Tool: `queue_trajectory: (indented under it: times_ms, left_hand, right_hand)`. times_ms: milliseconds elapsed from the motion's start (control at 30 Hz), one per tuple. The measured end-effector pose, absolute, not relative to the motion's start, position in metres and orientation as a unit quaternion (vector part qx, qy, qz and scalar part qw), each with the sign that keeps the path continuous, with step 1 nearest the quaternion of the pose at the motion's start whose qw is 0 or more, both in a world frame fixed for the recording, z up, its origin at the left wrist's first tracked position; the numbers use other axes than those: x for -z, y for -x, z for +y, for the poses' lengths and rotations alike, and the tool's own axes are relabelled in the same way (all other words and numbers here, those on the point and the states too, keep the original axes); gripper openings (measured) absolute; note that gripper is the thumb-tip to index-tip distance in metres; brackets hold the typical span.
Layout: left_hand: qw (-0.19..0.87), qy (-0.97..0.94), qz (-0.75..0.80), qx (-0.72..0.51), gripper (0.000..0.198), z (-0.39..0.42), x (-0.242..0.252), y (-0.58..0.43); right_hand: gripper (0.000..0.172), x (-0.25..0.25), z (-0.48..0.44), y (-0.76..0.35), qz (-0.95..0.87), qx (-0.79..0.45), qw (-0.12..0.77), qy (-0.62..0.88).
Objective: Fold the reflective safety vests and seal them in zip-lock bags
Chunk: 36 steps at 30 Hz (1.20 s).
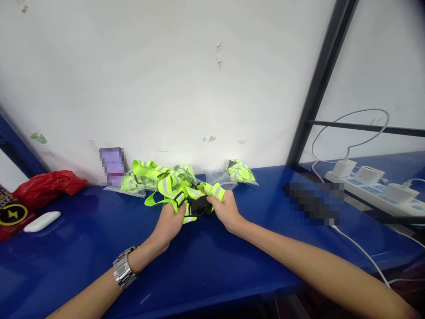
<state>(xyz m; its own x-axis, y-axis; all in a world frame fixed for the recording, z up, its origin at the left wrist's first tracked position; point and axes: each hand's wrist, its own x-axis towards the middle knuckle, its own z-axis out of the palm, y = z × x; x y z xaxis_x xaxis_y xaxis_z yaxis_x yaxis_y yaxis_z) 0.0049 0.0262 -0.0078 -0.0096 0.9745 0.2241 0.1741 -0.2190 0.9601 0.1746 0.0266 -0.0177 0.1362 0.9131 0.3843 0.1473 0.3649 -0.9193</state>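
A bundle of neon-yellow reflective straps (168,184) with grey stripes hangs between my hands above the blue table. My left hand (169,226), with a metal watch (123,268) on its wrist, is closed on the straps beside a black slider. Closed on the other side, my right hand (227,212) grips the straps at the black buckle (200,206). The fingertips of both hands are partly hidden by the webbing. Behind the bundle, clear plastic bags with similar yellow straps (239,170) lie against the wall.
On the blue table (99,257), a red plastic bag (51,188) and a white oval object (42,221) lie left. A blurred-out purple-screened device (113,165) leans on the wall. Right are a blurred-out dark object (314,203) with a white cable, and a power strip (372,190) behind the black frame (318,93).
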Motion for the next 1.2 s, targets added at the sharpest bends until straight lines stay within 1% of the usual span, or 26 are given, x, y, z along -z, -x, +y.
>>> queue_trajectory:
  times_ms: [67,133,200,300,400,500,600,700,800,900,967,1033,1100,1200]
  left_hand:
    - [0.308,-0.623,0.522,-0.494,0.010,0.026,0.009,-0.001]
    - [0.258,-0.642,0.540,-0.479,0.015,0.023,0.009,0.001]
    - [0.197,-0.678,0.547,-0.450,0.021,0.020,0.010,0.001]
    - [0.080,-0.761,0.528,-0.368,0.025,0.017,0.017,0.001]
    - [0.032,-0.812,0.495,-0.308,0.021,0.017,0.022,0.000]
    - [0.037,-0.826,0.476,-0.298,0.019,0.014,0.020,-0.002]
    - [0.073,-0.831,0.455,-0.311,0.023,0.008,0.016,-0.005]
    - [0.112,-0.828,0.459,-0.301,0.034,0.002,0.015,-0.007]
    - [0.129,-0.830,0.477,-0.259,0.044,0.001,0.018,-0.008]
    - [0.125,-0.827,0.491,-0.246,0.047,0.004,0.020,-0.010]
    - [0.114,-0.822,0.493,-0.261,0.045,0.007,0.020,-0.012]
    - [0.093,-0.820,0.494,-0.275,0.042,0.010,0.019,-0.015]
    - [0.079,-0.817,0.498,-0.280,0.039,0.012,0.017,-0.016]
    - [0.082,-0.799,0.520,-0.290,0.042,0.013,0.017,-0.015]
  right_hand:
    - [0.014,0.018,0.025,-0.179,-0.638,-0.253,0.540,0.486]
    - [0.014,0.018,0.022,-0.181,-0.685,-0.219,0.506,0.476]
    - [0.021,0.019,0.019,-0.181,-0.738,-0.165,0.468,0.456]
    - [0.032,0.023,0.016,-0.180,-0.809,-0.056,0.397,0.430]
    - [0.033,0.025,0.011,-0.179,-0.843,-0.012,0.360,0.400]
    - [0.041,0.025,0.004,-0.176,-0.866,0.005,0.329,0.377]
    - [0.050,0.023,-0.002,-0.174,-0.872,-0.003,0.308,0.380]
    - [0.062,0.021,-0.004,-0.172,-0.871,-0.019,0.281,0.403]
    - [0.066,0.016,-0.006,-0.171,-0.867,-0.031,0.243,0.433]
    - [0.066,0.010,-0.008,-0.171,-0.866,-0.043,0.192,0.459]
    - [0.072,0.008,-0.009,-0.172,-0.866,-0.044,0.166,0.469]
    - [0.082,0.007,-0.010,-0.174,-0.869,-0.038,0.161,0.465]
    - [0.089,0.007,-0.009,-0.176,-0.875,-0.031,0.170,0.453]
    - [0.087,0.008,-0.007,-0.179,-0.877,-0.029,0.158,0.454]
